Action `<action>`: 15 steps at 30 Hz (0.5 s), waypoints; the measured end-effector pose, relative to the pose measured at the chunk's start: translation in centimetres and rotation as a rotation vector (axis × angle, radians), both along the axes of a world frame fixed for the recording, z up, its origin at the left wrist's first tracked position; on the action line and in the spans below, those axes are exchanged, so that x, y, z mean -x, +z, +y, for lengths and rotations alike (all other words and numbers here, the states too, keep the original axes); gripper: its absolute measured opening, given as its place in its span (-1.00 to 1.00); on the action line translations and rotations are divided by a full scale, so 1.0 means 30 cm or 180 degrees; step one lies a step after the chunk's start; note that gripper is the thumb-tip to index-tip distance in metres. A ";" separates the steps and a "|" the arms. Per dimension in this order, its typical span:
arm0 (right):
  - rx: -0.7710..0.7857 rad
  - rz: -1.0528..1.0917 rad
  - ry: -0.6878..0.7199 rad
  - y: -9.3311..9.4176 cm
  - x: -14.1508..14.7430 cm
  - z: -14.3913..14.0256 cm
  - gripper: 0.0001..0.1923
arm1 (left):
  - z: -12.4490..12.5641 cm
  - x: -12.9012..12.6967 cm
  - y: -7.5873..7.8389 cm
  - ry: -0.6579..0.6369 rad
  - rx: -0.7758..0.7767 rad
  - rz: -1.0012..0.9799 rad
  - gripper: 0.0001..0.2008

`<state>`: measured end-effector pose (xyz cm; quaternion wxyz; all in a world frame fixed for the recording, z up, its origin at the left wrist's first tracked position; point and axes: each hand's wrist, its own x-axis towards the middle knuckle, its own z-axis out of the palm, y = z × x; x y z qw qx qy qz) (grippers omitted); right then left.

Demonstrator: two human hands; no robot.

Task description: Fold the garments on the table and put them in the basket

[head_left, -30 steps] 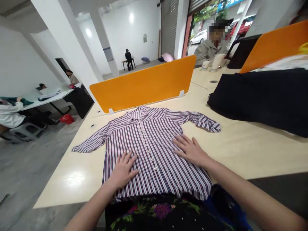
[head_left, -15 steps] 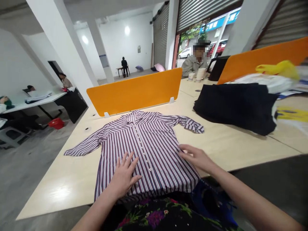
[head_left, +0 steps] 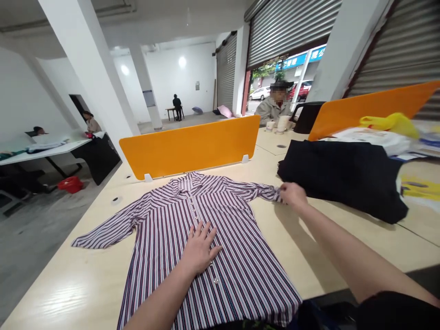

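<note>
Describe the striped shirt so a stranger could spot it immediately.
On the long pale wooden table, just in front of the orange divider panel, the striped shirt lies flat, buttons up, sleeves spread. Unlike the plain black garment beside it, it has thin purple-and-white stripes.

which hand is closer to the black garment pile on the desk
Right. The right hand is at the cuff of the striped shirt, just beside the near edge of the black garment pile. The left hand lies flat on the shirt's front, well away from it.

Single head-worn view, looking forward and down across table (head_left: 309,256), close over near edge.
</note>
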<state>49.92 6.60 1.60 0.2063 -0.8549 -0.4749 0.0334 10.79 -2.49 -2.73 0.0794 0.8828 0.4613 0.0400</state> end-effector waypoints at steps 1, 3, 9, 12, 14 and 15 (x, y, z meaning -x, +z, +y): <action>-0.0177 -0.0056 -0.0087 0.026 -0.032 0.015 -0.70 | -0.001 0.002 -0.002 -0.0005 -0.0002 -0.0004 -0.34; -0.0534 -0.0125 -0.0234 0.084 -0.093 0.047 -0.72 | -0.001 0.002 -0.001 0.0006 -0.0002 -0.0014 -0.34; -0.0909 -0.0105 0.0130 0.250 -0.017 0.179 -0.81 | 0.000 -0.002 -0.001 -0.0025 0.0022 -0.0027 -0.35; -0.1506 -0.0067 0.1229 0.331 0.197 0.222 -0.82 | 0.001 -0.002 -0.004 -0.0034 0.0018 -0.0068 -0.34; -0.1835 0.0154 0.2468 0.371 0.352 0.230 -0.79 | 0.000 -0.001 -0.007 -0.0030 0.0010 -0.0104 -0.34; -0.1866 0.0318 0.3019 0.380 0.420 0.232 -0.76 | -0.001 0.000 -0.008 -0.0031 -0.0002 -0.0121 -0.34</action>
